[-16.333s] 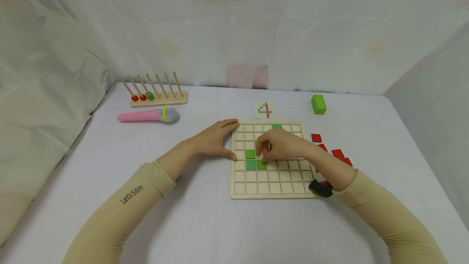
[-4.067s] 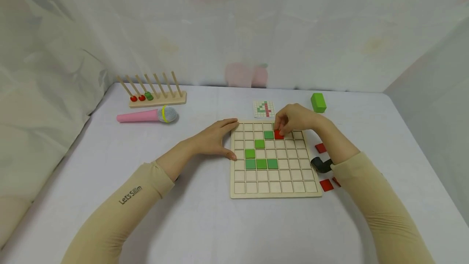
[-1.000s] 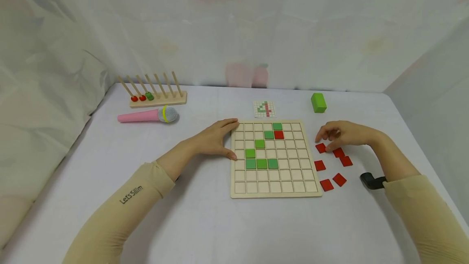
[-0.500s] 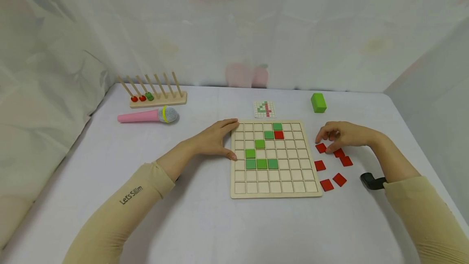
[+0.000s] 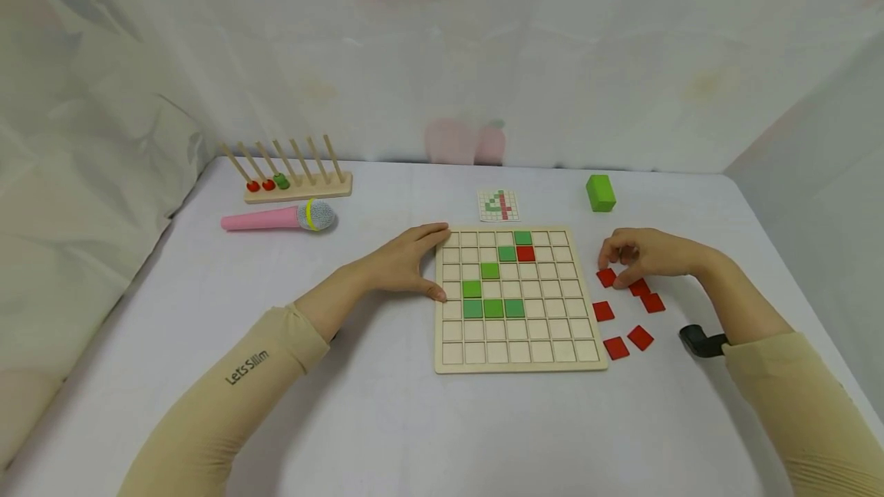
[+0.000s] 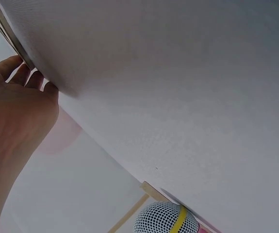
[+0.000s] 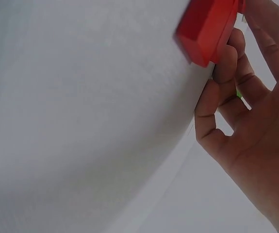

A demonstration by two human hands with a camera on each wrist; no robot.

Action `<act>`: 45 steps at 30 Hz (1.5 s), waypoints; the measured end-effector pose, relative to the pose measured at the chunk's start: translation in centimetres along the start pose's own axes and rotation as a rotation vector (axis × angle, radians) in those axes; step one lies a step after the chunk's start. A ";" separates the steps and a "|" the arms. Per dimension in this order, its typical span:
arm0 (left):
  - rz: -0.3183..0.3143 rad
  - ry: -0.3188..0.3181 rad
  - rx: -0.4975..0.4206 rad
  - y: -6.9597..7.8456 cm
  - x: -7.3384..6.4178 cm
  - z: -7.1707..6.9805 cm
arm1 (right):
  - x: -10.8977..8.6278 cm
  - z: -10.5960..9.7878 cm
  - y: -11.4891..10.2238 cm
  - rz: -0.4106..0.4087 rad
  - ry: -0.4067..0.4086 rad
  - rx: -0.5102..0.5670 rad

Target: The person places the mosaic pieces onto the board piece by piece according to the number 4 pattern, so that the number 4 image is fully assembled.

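My left hand (image 5: 404, 259) rests against the left edge of a square wooden grid board (image 5: 483, 368), thumb and fingers spread along it. In the left wrist view, the fingertips (image 6: 35, 80) meet the board's edge. Several green tiles (image 5: 493, 308) step across the grid, and one red tile (image 5: 526, 253) sits in its upper part. Right of the board, my right hand (image 5: 645, 253) has thumb and index finger at opposite sides of a loose red tile (image 5: 606, 278), pinching it. The right wrist view shows the other fingers (image 7: 207, 109) curled, with red tiles (image 7: 205, 34) beyond.
Several more red tiles (image 5: 616, 347) lie along the board's right side. Behind the board is a small pattern card (image 5: 499, 206); a green block (image 5: 601, 193) stands farther right. At back left are a pink toy microphone (image 5: 276, 218) and a pegged wooden stand (image 5: 304, 189) with red and green beads.
Since the earliest frame, a green tile and a red tile have been set on the board. The right hand moved right to the loose tiles, lately nudging one slightly. The left hand has stayed put.
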State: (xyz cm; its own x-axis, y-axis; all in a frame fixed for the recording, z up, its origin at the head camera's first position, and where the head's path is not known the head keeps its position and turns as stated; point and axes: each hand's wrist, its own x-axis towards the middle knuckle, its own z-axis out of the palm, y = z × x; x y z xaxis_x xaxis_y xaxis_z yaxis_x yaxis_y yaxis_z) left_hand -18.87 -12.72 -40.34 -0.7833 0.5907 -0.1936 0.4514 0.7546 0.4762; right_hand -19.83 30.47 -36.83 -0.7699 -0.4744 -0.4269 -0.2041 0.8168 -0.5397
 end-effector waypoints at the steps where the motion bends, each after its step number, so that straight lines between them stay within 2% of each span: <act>1: 0.000 -0.001 0.000 0.0 0.0 0.0 | 0.0 0.0 0.0 0.004 0.005 -0.005; 9: 0.001 0.000 -0.005 0.3 -0.1 -0.2 | 0.4 -0.5 -0.2 -0.002 0.028 -0.034; 19: 0.005 -0.001 -0.011 0.4 -0.1 -0.3 | 1.1 -1.3 -0.9 -0.030 0.011 -0.002; 26: 0.000 -0.006 -0.011 0.5 -0.1 -0.3 | 1.9 -1.4 -2.7 -0.057 0.069 -0.032; 30: -0.001 -0.010 -0.012 0.4 -0.1 -0.3 | 2.4 -1.1 -3.9 -0.084 0.099 -0.014; 37: 0.004 -0.012 -0.016 0.4 -0.2 -0.3 | 3.5 -0.7 -5.7 -0.135 0.103 0.037; 45: -0.002 -0.016 -0.012 0.4 -0.2 -0.3 | 4.9 -0.4 -7.7 -0.174 0.090 0.030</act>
State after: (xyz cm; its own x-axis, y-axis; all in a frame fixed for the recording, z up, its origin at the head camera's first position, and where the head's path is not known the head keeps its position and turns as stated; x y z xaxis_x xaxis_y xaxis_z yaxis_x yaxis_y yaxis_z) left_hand -18.64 -12.60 -39.82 -0.7776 0.5933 -0.2080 0.4441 0.7526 0.4862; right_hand -22.30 21.97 -34.43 -0.7755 -0.5755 -0.2594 -0.3219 0.7140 -0.6218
